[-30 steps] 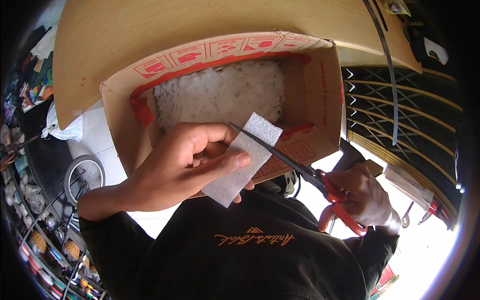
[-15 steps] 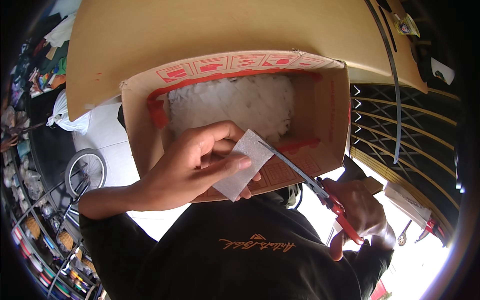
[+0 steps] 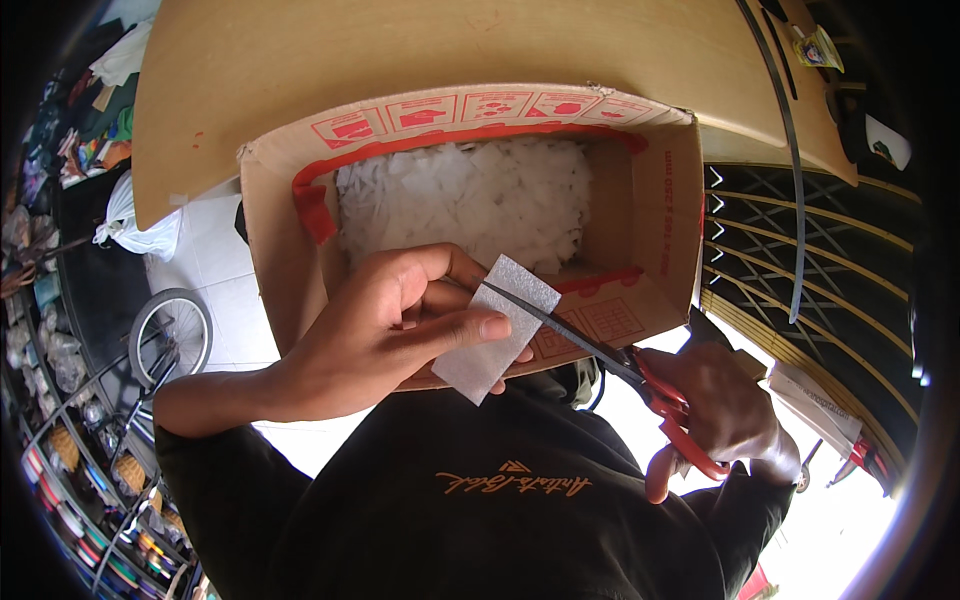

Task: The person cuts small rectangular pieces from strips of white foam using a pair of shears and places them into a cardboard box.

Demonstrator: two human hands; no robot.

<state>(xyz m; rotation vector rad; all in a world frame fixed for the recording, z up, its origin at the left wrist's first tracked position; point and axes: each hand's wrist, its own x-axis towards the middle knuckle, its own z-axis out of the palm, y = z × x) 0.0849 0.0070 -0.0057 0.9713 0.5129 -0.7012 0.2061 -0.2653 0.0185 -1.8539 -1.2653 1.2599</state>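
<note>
A smooth tan tabletop (image 3: 300,60) fills the far side, with a bicycle wheel (image 3: 172,338) beside pale floor tiles (image 3: 215,245) on the left and a dark lattice (image 3: 760,235) with yellowish bars on the right. Nearer to me stands an uncovered cardboard box (image 3: 280,250), matte brown and printed in red, with a layer of translucent white scraps (image 3: 470,190) inside, thin, flat and irregular.

Above the box's near edge I find the foam strip (image 3: 518,332), a grey-white oblong with straight edges and a fine, grainy sheen. The left hand (image 3: 385,340) is clamped on it, thumb across the upper face, fingertips showing beyond its right edge. The right hand (image 3: 715,400) grips the red handles of the scissors (image 3: 625,367), whose slim dark blade lies diagonally over the strip's far part; I cannot tell whether the second blade is beneath. The hands are well apart.

I judge the strip very light, soft and springy, stiff enough to keep flat, easily dented, not especially slippery. I would hold it by the nearer half, thumb above and fingers below, pressing gently. The scissors seem heavier and rigid, best held by their loops
</note>
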